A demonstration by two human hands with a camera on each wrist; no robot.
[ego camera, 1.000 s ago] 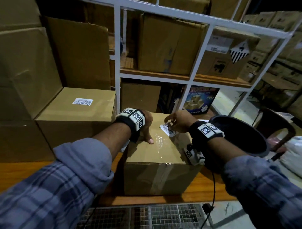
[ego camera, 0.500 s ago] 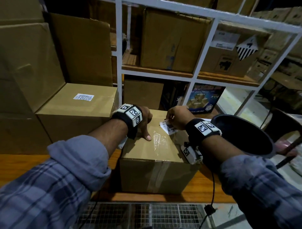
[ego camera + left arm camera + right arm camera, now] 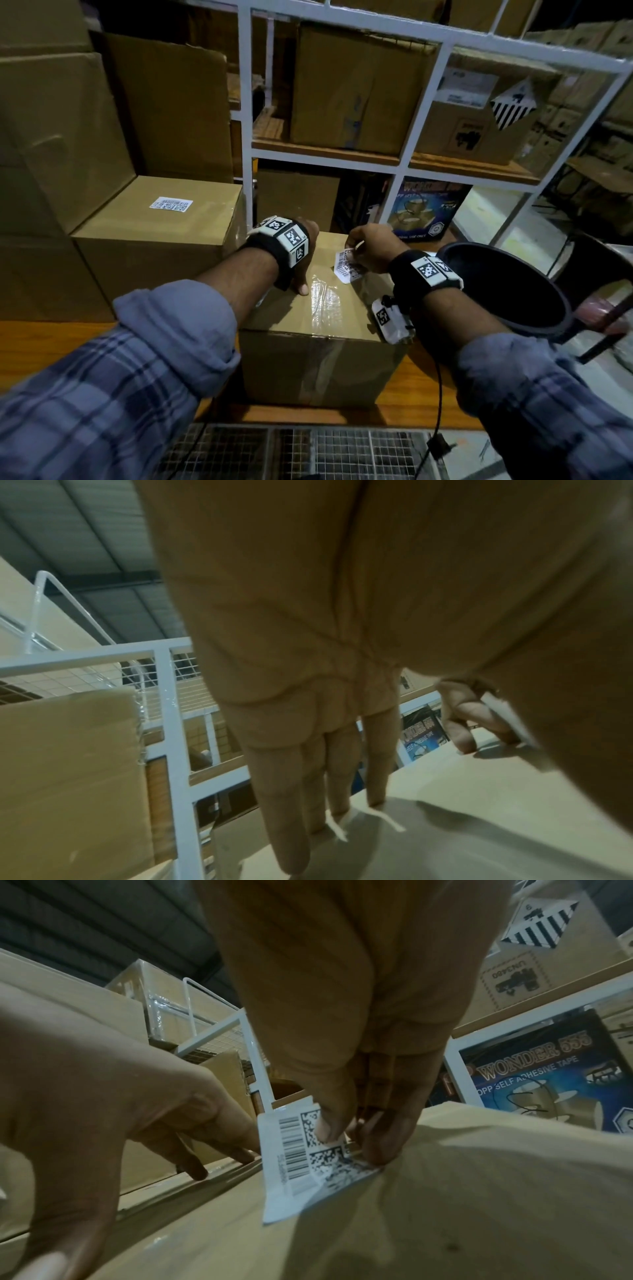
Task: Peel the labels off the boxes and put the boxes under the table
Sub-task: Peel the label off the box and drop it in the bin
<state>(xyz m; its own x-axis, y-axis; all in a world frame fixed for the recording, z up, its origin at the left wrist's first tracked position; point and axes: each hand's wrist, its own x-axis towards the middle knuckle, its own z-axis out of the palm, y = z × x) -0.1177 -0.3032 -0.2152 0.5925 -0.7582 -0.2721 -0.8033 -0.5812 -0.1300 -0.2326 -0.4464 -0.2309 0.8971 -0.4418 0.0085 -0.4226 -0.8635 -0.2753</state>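
Observation:
A taped cardboard box (image 3: pixel 318 356) stands on the wooden table in front of me. My left hand (image 3: pixel 301 253) lies flat on its top with straight fingers (image 3: pixel 308 791) that press down near the far left edge. My right hand (image 3: pixel 370 250) pinches a white barcode label (image 3: pixel 347 269) between thumb and fingers (image 3: pixel 329 1123). The label (image 3: pixel 301 1161) is bent upward, most of it lifted, while its lower edge still touches the box top (image 3: pixel 479 1191). A second box (image 3: pixel 154 246) at the left carries a flat label (image 3: pixel 170 204) on its lid.
Large cartons (image 3: pixel 61 144) are stacked at the left. A white shelf frame (image 3: pixel 245 113) with more cartons and a blue tape box (image 3: pixel 428 212) stands behind. A dark round bin (image 3: pixel 507 291) sits at the right. A wire grid (image 3: pixel 308 452) shows below the table edge (image 3: pixel 342 416).
The right hand has pulled the label further up off the box top, so more of it stands free. The left hand stays pressed on the box.

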